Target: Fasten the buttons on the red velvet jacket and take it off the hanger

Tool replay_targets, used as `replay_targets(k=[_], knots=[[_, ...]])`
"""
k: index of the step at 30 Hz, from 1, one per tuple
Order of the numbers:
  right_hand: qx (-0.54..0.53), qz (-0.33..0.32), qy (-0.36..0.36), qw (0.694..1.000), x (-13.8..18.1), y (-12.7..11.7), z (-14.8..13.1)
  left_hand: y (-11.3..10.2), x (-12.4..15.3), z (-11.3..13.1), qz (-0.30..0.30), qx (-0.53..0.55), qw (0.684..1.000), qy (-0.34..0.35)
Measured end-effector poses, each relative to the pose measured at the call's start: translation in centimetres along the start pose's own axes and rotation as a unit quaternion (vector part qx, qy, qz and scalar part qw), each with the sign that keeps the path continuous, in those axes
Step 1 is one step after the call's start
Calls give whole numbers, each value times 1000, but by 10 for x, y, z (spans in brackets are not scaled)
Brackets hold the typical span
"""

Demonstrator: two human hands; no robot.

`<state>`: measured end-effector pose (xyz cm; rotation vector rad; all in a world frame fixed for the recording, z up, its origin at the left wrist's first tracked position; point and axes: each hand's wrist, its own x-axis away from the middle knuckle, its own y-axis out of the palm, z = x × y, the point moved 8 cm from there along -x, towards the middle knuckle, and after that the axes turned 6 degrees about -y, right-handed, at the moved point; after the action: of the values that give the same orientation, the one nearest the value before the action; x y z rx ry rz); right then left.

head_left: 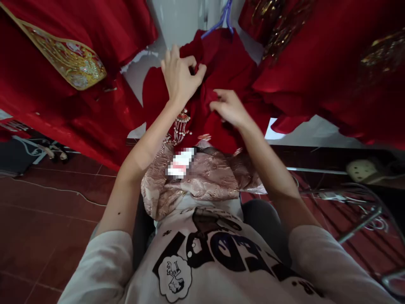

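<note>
"How do the hands stand?"

"Apart from each other, both up at the red garment. The right hand has a fold of its front pinched between thumb and fingers. The left hand is higher, thumb and forefinger curled at the cloth; I can't tell whether they grip it."

"And the garment itself?"

"Straight ahead, under a blue hanger. The cloth begins at the hanger's lower corners and spreads out past both of them."

"How would you handle that fold well?"

"Take only the layer you want, steady the cloth with the left and make the fine moves with the right. Pull lightly: a hard tug could drag the top off the hanger's edge. Mind the beaded tassel beside the left forearm too; its strands might catch."

"What's further out?"

"Shiny pink cloth, bunched between the garment and the person's printed shirt; a blurred white patch over it is unreadable. Out left, a gold-embroidered panel on more red clothing; out right, gold sequins on red, and lower down a pale clog."
</note>
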<state>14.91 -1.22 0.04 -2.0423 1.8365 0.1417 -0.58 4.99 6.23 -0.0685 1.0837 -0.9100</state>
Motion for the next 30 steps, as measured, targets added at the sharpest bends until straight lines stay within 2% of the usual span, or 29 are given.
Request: replay_targets(k=[2, 3, 7, 10, 13, 17, 21, 25, 30], knots=[[17, -28, -13, 999, -8, 17, 3, -3, 1, 3, -16, -1, 1000, -2], [23, -33, -21, 999, -11, 16, 3, -4, 2, 5, -31, 11, 999, 9], [7, -10, -52, 999, -20, -21, 2, -11, 13, 12, -73, 72, 990, 95], [-53, -45, -31, 997, -25, -32, 11, -18, 21, 9, -75, 86, 985, 130], [-104, -111, -13, 988, -32, -21, 19, -21, 25, 6, -90, 77, 984, 132], [-140, -212, -33, 967, -43, 3, 11, -16, 27, 5, -129, 52, 984, 114], [-163, -261, -31, 951, -46, 8, 2, -4, 31, 3, -164, 31, 981, 96], [-168, -244, -21, 955, -46, 4, 6, 4, 34, 3, -193, 16, 976, 101], [-134, -131, -72, 980, -52, 5, 10, -3, 42, 9, -219, 6, 965, 146]])
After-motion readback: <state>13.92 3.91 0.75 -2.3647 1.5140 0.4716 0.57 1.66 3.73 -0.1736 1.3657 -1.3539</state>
